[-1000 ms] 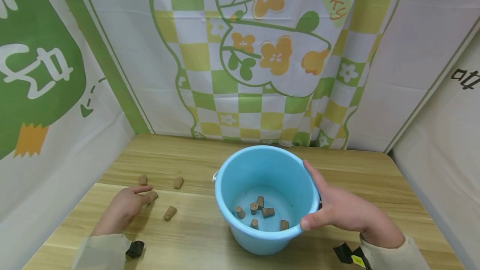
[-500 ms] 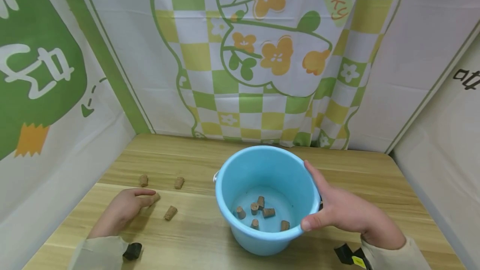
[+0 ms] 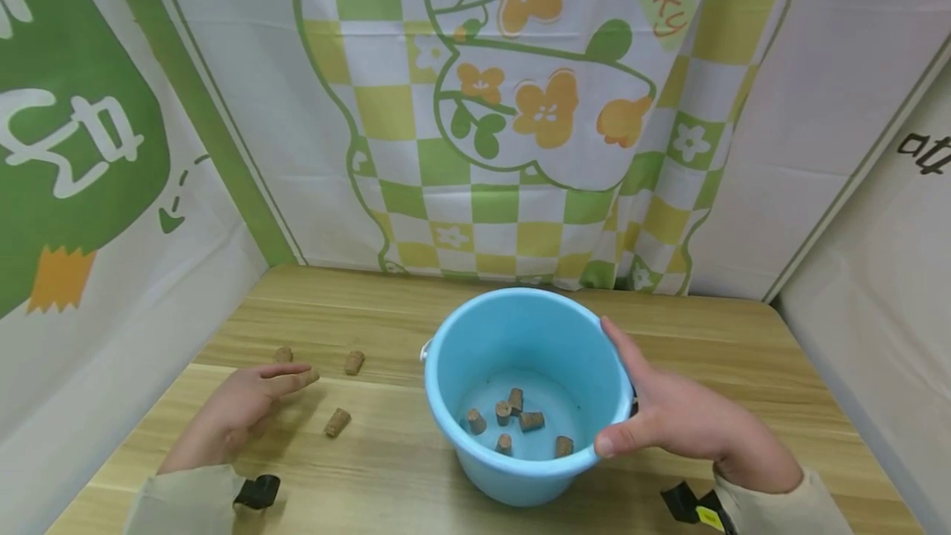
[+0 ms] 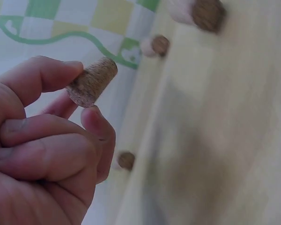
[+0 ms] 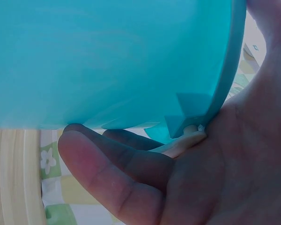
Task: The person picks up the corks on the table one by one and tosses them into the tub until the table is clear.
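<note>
A small tapered cork (image 4: 94, 82) is pinched between the thumb and fingertips of my left hand (image 4: 51, 140), lifted over the tabletop at the left of the head view. My right hand (image 3: 679, 411) grips the right rim of a light blue bucket (image 3: 520, 481), thumb at the near side of the rim and the other fingers along the outer wall. In the right wrist view several fingers (image 5: 107, 173) lie against the bucket's outside, by the handle mount. Several corks (image 3: 531, 421) lie scattered on the bucket's floor.
On the wooden table (image 3: 386, 469), a cork (image 3: 354, 362) and a nearer cork (image 3: 338, 423) lie between my left hand and the bucket. Behind my left fingers sits another cork (image 3: 283, 355). A patterned curtain (image 3: 520, 229) hangs along the table's back edge.
My left hand has taken the cork between its fingers and raised it slightly off the table. The right hand and the bucket have stayed in place.
</note>
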Demonstrator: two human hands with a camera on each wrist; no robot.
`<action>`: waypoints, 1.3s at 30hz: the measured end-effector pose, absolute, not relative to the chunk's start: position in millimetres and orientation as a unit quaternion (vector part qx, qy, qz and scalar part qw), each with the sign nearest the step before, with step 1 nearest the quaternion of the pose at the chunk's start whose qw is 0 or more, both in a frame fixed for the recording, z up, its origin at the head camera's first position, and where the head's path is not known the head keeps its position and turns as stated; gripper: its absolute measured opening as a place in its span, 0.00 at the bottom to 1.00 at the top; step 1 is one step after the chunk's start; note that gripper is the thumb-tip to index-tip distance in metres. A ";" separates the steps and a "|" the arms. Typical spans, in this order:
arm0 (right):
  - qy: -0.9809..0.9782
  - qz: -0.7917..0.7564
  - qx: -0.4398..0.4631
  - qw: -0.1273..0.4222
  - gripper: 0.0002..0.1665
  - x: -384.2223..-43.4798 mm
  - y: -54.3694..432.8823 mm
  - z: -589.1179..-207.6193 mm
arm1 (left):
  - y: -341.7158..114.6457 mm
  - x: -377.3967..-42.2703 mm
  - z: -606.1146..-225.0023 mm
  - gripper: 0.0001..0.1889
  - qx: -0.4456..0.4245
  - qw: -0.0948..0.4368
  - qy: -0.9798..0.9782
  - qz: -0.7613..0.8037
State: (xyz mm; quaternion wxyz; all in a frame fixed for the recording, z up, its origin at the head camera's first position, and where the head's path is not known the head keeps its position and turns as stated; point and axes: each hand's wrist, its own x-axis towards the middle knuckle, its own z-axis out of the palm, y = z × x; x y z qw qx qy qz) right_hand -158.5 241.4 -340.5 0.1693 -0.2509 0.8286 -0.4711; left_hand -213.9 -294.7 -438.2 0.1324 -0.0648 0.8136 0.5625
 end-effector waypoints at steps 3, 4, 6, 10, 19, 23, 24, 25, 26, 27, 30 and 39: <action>0.828 -0.473 -0.251 0.169 0.78 -158.9 241.8 -341.0 | -290.2 -214.3 -427.8 0.35 -0.039 0.136 0.806 0.575; 0.828 -0.472 -0.251 0.169 0.78 -159.0 242.0 -341.1 | -288.4 -214.5 -425.2 0.34 -0.028 0.136 0.803 0.580; 0.829 -0.470 -0.253 0.168 0.78 -159.1 242.3 -341.1 | -284.1 -214.5 -420.5 0.32 -0.013 0.138 0.793 0.593; 0.829 -0.468 -0.258 0.164 0.78 -159.0 242.5 -341.3 | -274.4 -214.3 -412.5 0.31 0.011 0.140 0.782 0.608; 0.823 -0.479 -0.250 0.174 0.78 -158.4 241.4 -340.6 | -254.9 -212.9 -387.7 0.29 0.042 0.143 0.783 0.604; 0.822 -0.479 -0.252 0.174 0.79 -158.6 241.7 -341.0 | -243.9 -212.0 -369.9 0.28 0.058 0.135 0.789 0.596; 0.824 -0.477 -0.252 0.174 0.79 -158.7 241.9 -341.1 | -241.0 -211.8 -365.6 0.27 0.065 0.132 0.792 0.592; 0.825 -0.476 -0.251 0.174 0.79 -158.7 242.0 -341.2 | -237.7 -212.0 -361.3 0.27 0.073 0.130 0.794 0.589; 0.826 -0.474 -0.251 0.172 0.79 -158.9 242.3 -341.3 | -234.4 -212.1 -357.0 0.26 0.076 0.128 0.797 0.585; 0.828 -0.472 -0.251 0.172 0.79 -159.0 242.4 -341.4 | -231.1 -212.5 -353.0 0.26 0.085 0.126 0.800 0.581; 0.831 -0.466 -0.250 0.171 0.79 -159.8 242.5 -341.2 | -221.3 -213.8 -341.4 0.25 0.099 0.122 0.808 0.568; 0.837 -0.457 -0.251 0.168 0.79 -159.9 242.9 -341.3 | -195.6 -216.6 -312.1 0.25 0.116 0.125 0.831 0.530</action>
